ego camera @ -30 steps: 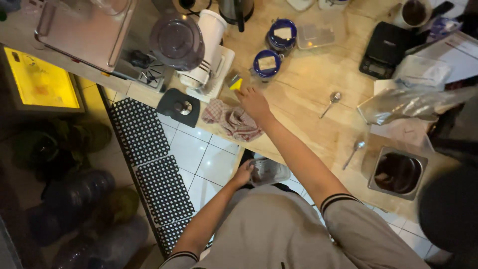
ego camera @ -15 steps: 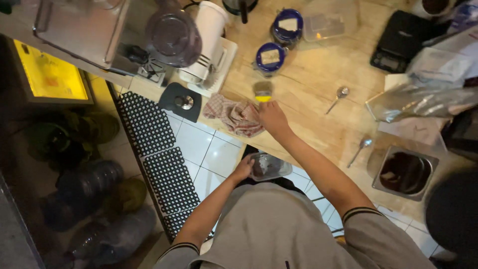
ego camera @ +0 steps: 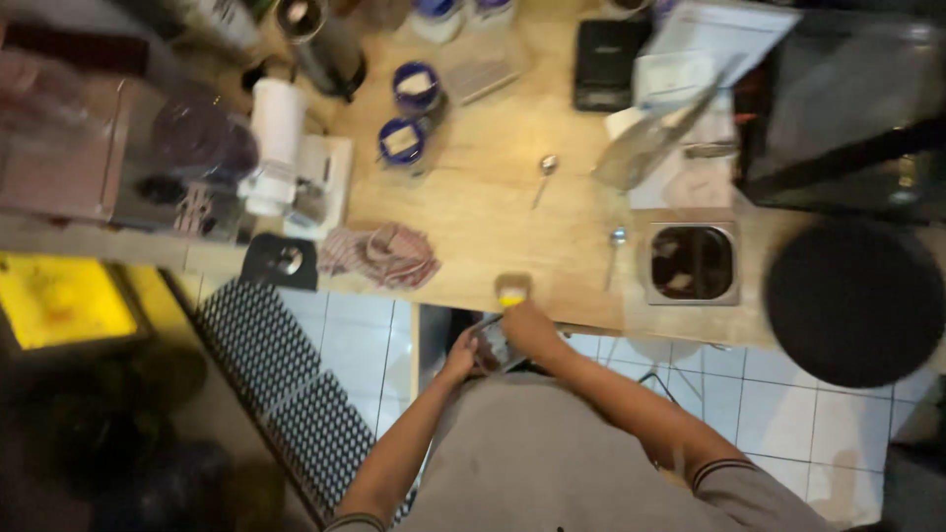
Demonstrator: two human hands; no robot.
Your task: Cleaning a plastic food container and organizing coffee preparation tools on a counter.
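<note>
— Where do the hands sit?

— I see the right hand (ego camera: 527,325) closed around a small yellow-based cup (ego camera: 511,292) at the near edge of the wooden bench (ego camera: 483,212). The left hand (ego camera: 461,357) grips a clear glass vessel (ego camera: 491,345) just below that edge, touching distance from the right.

— Anything unclear?

— The vessel is blurred and half hidden by fingers; I can't tell its contents.

— Seen at the counter's far edge: two round blue tubs (ego camera: 409,113) with pale labels on the lids.

— Right of them: a clear plastic bag (ego camera: 645,148) lying on white paper sheets (ego camera: 724,34), beside a dark flat scale (ego camera: 611,49).
</note>
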